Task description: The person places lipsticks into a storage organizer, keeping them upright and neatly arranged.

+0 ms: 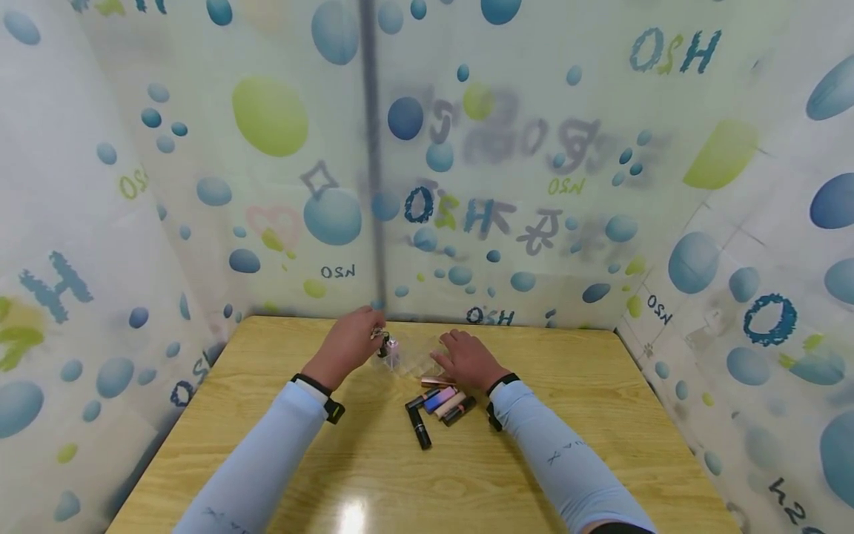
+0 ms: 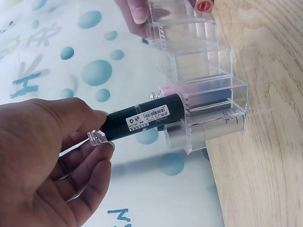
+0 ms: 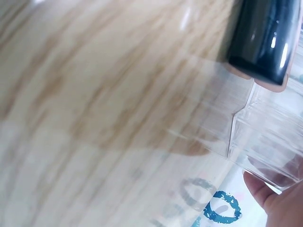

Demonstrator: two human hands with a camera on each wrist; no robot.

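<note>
A clear stepped lipstick organizer [image 1: 415,356] sits toward the table's far edge. My left hand [image 1: 347,345] is at its left end, pinching a black lip gloss tube [image 2: 142,116] with a white barcode label between thumb and fingers. In the left wrist view the tube's far end overlaps the end slots. A silver-capped tube [image 2: 177,135] and a pink-and-blue tube [image 2: 213,96] stand in slots there. At the organizer's other end, my right hand [image 1: 470,360] grips it, thumb against the clear wall in the right wrist view.
Several loose lipstick tubes lie in front of the organizer: a black tube [image 1: 420,429] nearest me, a blue-and-pink tube [image 1: 440,400], another black tube [image 1: 459,411] and a rose-gold tube [image 1: 437,382]. A patterned curtain [image 1: 507,222] hangs behind the wooden table [image 1: 534,475].
</note>
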